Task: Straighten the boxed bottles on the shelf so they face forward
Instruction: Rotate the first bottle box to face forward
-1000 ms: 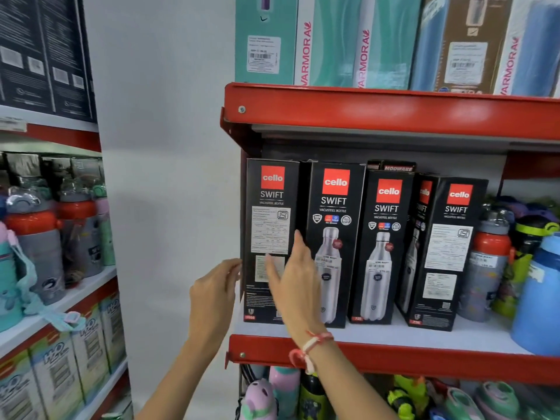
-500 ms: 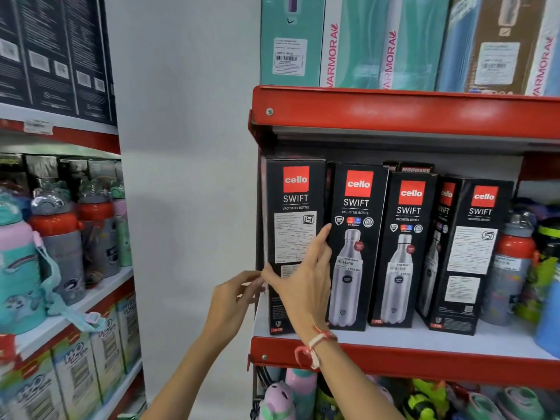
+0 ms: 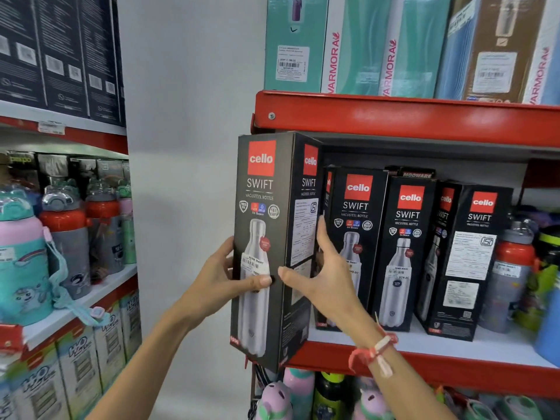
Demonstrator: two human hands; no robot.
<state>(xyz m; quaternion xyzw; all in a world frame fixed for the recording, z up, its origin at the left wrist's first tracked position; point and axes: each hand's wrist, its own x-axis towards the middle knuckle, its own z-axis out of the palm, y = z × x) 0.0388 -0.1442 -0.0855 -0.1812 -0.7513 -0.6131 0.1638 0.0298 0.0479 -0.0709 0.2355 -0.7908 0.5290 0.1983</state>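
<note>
I hold a black Cello Swift boxed bottle [image 3: 260, 225] in front of the red shelf's [image 3: 424, 368] left end, off the shelf board, its bottle picture toward me and its label side to the right. My left hand [image 3: 224, 280] grips its left edge, thumb across the front. My right hand [image 3: 321, 280] grips the right side, fingers behind it. On the shelf two more boxes [image 3: 354, 237] [image 3: 406, 253] show their picture fronts. The rightmost box [image 3: 466, 268] stands turned, with its label side out.
Loose bottles with red collars [image 3: 512, 274] stand right of the boxes. Varmora boxes [image 3: 357, 47] fill the shelf above. A white wall [image 3: 188, 177] separates this rack from a left rack [image 3: 78, 301] of children's bottles. More bottles sit below.
The leftmost box has come off the shelf and been turned, so its picture side now faces me instead of its label side. Both hands now grip it.
</note>
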